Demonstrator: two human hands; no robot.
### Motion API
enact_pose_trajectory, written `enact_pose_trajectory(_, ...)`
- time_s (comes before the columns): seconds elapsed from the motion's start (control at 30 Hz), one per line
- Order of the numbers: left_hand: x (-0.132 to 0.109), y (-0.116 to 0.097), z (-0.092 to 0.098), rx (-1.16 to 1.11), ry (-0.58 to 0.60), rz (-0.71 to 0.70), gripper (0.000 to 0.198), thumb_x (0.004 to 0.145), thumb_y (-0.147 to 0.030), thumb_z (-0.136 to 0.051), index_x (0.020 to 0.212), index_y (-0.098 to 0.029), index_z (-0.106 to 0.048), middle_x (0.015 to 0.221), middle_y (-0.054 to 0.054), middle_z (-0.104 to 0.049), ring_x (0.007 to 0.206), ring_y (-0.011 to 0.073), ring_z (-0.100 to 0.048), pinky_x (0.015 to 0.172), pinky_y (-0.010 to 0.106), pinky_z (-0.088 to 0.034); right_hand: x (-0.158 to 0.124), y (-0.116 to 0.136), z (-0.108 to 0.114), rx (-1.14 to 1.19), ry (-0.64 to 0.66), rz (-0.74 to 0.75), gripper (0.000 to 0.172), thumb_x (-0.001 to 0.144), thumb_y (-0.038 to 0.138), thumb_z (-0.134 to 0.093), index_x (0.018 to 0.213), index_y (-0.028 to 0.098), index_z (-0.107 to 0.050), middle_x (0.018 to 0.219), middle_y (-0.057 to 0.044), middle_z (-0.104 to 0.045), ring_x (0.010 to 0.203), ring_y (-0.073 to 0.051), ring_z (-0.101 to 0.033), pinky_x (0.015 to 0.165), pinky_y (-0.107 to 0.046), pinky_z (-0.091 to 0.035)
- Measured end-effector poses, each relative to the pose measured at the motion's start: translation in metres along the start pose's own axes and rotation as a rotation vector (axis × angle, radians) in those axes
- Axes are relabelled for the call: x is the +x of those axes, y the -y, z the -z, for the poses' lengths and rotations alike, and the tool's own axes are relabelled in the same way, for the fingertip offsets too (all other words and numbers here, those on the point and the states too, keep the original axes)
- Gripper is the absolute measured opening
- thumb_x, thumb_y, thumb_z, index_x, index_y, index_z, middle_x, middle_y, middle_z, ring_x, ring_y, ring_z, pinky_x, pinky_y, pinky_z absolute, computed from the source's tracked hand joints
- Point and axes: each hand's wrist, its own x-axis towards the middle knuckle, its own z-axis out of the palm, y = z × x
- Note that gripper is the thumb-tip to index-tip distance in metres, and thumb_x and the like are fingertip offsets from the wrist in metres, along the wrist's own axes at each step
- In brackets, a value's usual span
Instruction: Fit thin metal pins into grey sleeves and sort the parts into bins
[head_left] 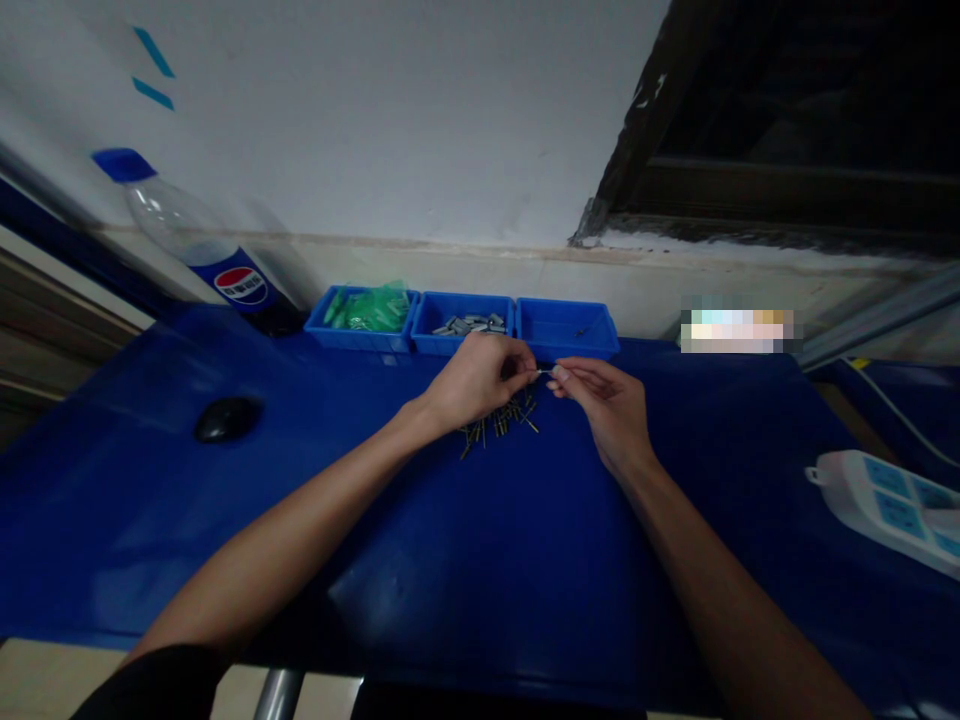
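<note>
- Over a blue tabletop (480, 560), head view: the left hand (474, 378) and right hand (611, 405) pinch 1 thin part (546, 372) between their fingertips.
- A loose pinch could drop it among the small pins (499, 424) heaped below.
- Lowering the left hand carelessly could scatter them.
- Bumping the 3 blue bins (436, 345) behind could spill metal pieces (463, 325).

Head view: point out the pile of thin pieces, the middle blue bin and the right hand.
Pile of thin pieces (502, 420), head view: near its visible middle.
Middle blue bin (435, 345), head view: its front wall.
Right hand (616, 405), head view: the middle of the hand.
</note>
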Motion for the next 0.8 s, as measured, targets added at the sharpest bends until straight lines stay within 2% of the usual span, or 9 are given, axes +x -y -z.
enact_pose_trajectory(0.1, 0.000, 0.002, -0.001, 0.033, -0.006, -0.018, 0.009, 0.092, -0.016, -0.068, 0.089, -0.015, -0.076, 0.082, 0.004, -0.077, 0.074, 0.0158, -0.069, 0.072, 0.030, -0.049, 0.002, 0.001, 0.004, 0.033, 0.086, -0.089, 0.023, 0.073, 0.035, -0.093, 0.089, 0.021, -0.084, 0.078, -0.005, -0.082, 0.066, -0.019, -0.076, 0.067, -0.036, -0.064)
enact_pose_trajectory(0.17, 0.000, 0.003, -0.001, 0.063, -0.007, -0.003, 0.007, 0.092, -0.016, -0.069, 0.091, -0.015, -0.075, 0.084, 0.005, -0.077, 0.076, 0.0166, -0.069, 0.074, 0.031, -0.050, 0.002, 0.003, 0.005, 0.060, 0.097, -0.106, 0.021, 0.073, 0.035, -0.093, 0.087, 0.022, -0.084, 0.078, -0.006, -0.082, 0.067, -0.020, -0.077, 0.066, -0.037, -0.064)
enact_pose_trajectory(0.27, -0.001, 0.005, 0.000, 0.176, -0.024, 0.052, 0.011, 0.093, -0.020, -0.071, 0.101, -0.014, -0.075, 0.089, 0.007, -0.076, 0.078, 0.0191, -0.070, 0.075, 0.033, -0.052, 0.005, 0.006, 0.009, 0.084, 0.024, -0.040, 0.021, 0.076, 0.035, -0.092, 0.092, 0.025, -0.084, 0.089, -0.006, -0.085, 0.085, -0.025, -0.082, 0.080, -0.042, -0.068)
enact_pose_trajectory(0.33, -0.002, 0.005, 0.001, 0.247, 0.043, 0.024, 0.014, 0.095, -0.021, -0.071, 0.106, -0.014, -0.075, 0.095, 0.009, -0.076, 0.085, 0.0214, -0.071, 0.078, 0.035, -0.054, 0.009, 0.006, 0.013, 0.077, 0.004, 0.029, 0.028, 0.078, 0.034, -0.090, 0.104, 0.028, -0.083, 0.106, -0.005, -0.085, 0.102, -0.027, -0.081, 0.094, -0.047, -0.066)
enact_pose_trajectory(0.4, -0.004, 0.004, 0.000, 0.264, 0.192, -0.087, 0.014, 0.095, -0.017, -0.071, 0.108, -0.015, -0.076, 0.106, 0.011, -0.075, 0.097, 0.0231, -0.072, 0.087, 0.036, -0.056, 0.014, 0.005, 0.020, 0.050, 0.022, 0.068, 0.043, 0.079, 0.032, -0.090, 0.121, 0.032, -0.079, 0.123, -0.004, -0.082, 0.113, -0.028, -0.078, 0.103, -0.050, -0.063)
enact_pose_trajectory(0.47, -0.006, 0.002, -0.003, 0.270, 0.330, -0.202, 0.016, 0.093, -0.014, -0.074, 0.109, -0.016, -0.077, 0.114, 0.011, -0.073, 0.107, 0.0239, -0.070, 0.097, 0.037, -0.055, 0.017, 0.003, 0.026, 0.016, 0.028, 0.071, 0.052, 0.080, 0.032, -0.089, 0.130, 0.033, -0.075, 0.128, -0.004, -0.080, 0.111, -0.028, -0.079, 0.099, -0.050, -0.065)
enact_pose_trajectory(0.53, -0.008, 0.001, -0.009, 0.309, 0.405, -0.259, 0.015, 0.092, -0.013, -0.076, 0.107, -0.017, -0.078, 0.113, 0.010, -0.072, 0.111, 0.0244, -0.069, 0.106, 0.040, -0.052, 0.019, 0.001, 0.031, -0.008, 0.013, 0.062, 0.049, 0.082, 0.033, -0.087, 0.129, 0.032, -0.075, 0.125, -0.005, -0.081, 0.101, -0.026, -0.081, 0.089, -0.047, -0.068)
enact_pose_trajectory(0.63, -0.009, 0.000, -0.016, 0.399, 0.448, -0.288, 0.009, 0.095, -0.014, -0.073, 0.101, -0.018, -0.078, 0.109, 0.010, -0.072, 0.109, 0.0248, -0.067, 0.111, 0.042, -0.048, 0.018, 0.001, 0.032, -0.026, 0.002, 0.050, 0.038, 0.084, 0.036, -0.085, 0.121, 0.030, -0.078, 0.117, -0.006, -0.083, 0.088, -0.022, -0.080, 0.076, -0.040, -0.067)
enact_pose_trajectory(0.8, -0.008, 0.002, -0.021, 0.469, 0.443, -0.290, 0.010, 0.101, -0.014, -0.063, 0.101, -0.015, -0.073, 0.107, 0.011, -0.071, 0.103, 0.0250, -0.064, 0.103, 0.040, -0.048, 0.016, 0.001, 0.027, -0.026, 0.033, 0.024, 0.031, 0.084, 0.038, -0.084, 0.113, 0.029, -0.079, 0.105, -0.004, -0.084, 0.078, -0.019, -0.077, 0.069, -0.035, -0.063)
